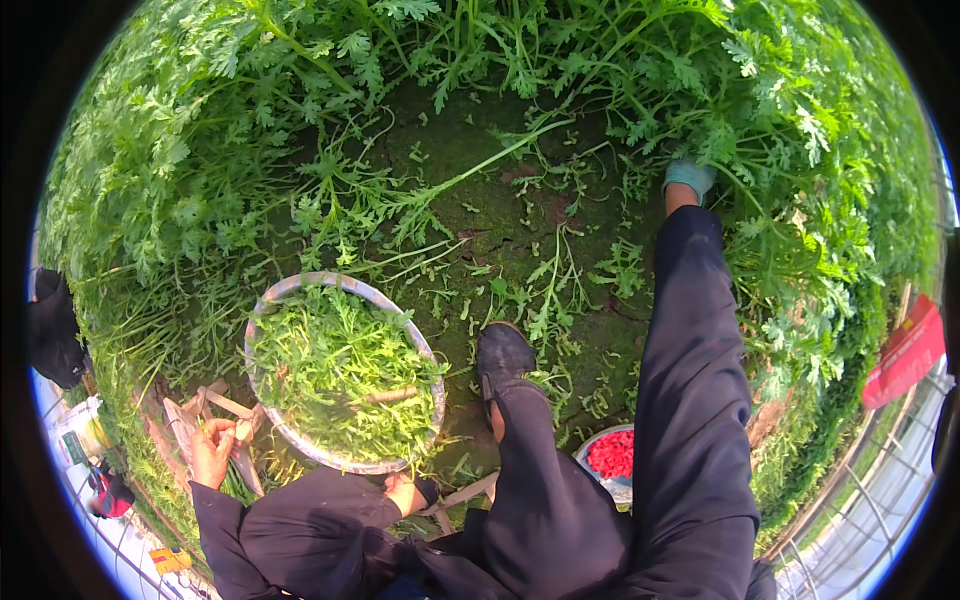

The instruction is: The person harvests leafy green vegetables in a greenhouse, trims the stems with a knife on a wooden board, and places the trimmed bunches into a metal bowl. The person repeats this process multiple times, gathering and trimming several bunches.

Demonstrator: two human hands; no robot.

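My left hand (pixel 211 450), bare, is at the lower left beside some wooden slats (pixel 180 435). Its fingers are curled, and whether anything is between them I cannot tell. At the upper right, my right hand (pixel 690 178) wears a pale teal glove and reaches in at the base of leafy green plants (pixel 780 187); the leaves hide its fingers. Between my left hand and my foot stands a round tub (pixel 433 360) heaped with cut greens (pixel 337 360). A brown wooden handle (pixel 391 395) lies on the greens.
A pale basin (pixel 619 491) with red pieces (pixel 611 454) sits between my legs. Cut stems (pixel 487 161) litter the mossy soil. My dark shoe (pixel 504 352) is right of the tub. A red sheet (pixel 905 352) is at far right, a white bucket (pixel 88 427) at far left.
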